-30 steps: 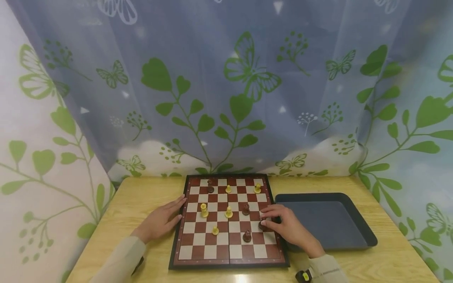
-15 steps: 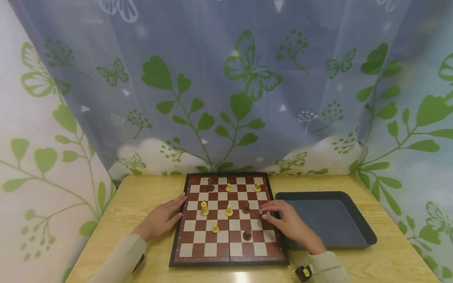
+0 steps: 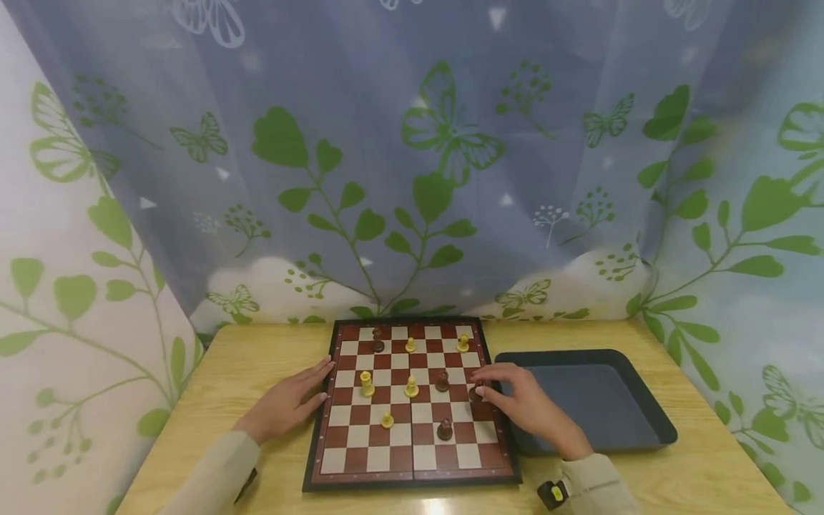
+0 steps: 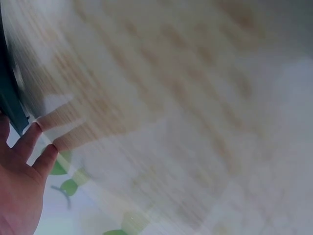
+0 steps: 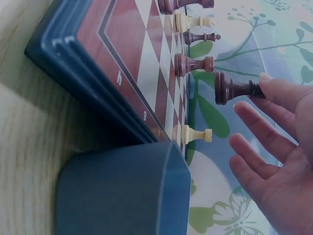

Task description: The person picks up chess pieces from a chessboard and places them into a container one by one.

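My right hand (image 3: 531,409) pinches a dark brown chess piece (image 5: 234,89) by its top, between thumb and fingers. In the right wrist view its base hangs a little off the chessboard (image 5: 154,73); the fingertips cover its top, so its kind is hard to tell. My left hand (image 3: 286,402) rests with extended fingers at the board's left edge. On the chessboard (image 3: 370,455) stand brown pieces, among them a rook (image 5: 194,63), and several cream ones, among them a tall piece (image 3: 366,384) and another rook (image 5: 197,133).
A dark grey tray (image 3: 666,422) lies right of the board, beneath my right wrist. The light wooden table (image 3: 251,350) carries both. Behind it hangs a curtain (image 3: 360,143) printed with leaves and butterflies, and similar cloth covers the sides.
My right hand has moved the pinched brown piece slightly away from me along the board's right side. The left hand keeps its place at the edge. The head view has shifted slightly.
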`<state>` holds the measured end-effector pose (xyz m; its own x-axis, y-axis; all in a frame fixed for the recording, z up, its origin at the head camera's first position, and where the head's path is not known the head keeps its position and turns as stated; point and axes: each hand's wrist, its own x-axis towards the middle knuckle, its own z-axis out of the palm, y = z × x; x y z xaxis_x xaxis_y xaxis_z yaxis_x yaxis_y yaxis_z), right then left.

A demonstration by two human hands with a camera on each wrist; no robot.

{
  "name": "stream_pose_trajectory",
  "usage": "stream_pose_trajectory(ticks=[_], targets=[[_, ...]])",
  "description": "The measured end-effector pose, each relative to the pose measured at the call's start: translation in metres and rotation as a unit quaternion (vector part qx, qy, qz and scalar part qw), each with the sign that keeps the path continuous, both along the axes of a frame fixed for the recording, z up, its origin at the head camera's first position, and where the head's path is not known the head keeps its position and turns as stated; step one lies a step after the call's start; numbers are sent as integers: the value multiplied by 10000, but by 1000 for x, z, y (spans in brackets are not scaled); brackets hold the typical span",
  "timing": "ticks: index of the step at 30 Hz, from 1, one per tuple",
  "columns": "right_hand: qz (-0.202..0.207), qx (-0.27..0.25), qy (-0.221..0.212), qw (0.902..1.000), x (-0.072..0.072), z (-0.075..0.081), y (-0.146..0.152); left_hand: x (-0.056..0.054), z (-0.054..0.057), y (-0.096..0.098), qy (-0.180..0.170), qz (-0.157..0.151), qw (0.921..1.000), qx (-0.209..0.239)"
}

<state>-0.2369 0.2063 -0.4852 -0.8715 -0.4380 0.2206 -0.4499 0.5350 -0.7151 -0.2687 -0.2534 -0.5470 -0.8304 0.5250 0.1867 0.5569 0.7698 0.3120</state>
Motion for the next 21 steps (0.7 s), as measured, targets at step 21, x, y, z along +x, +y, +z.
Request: stream_pose_trajectory(ticks=[21], targets=[[-121,153,461,9987,-2,7,10,-1,-5,-1,140,-24,9999,-11]])
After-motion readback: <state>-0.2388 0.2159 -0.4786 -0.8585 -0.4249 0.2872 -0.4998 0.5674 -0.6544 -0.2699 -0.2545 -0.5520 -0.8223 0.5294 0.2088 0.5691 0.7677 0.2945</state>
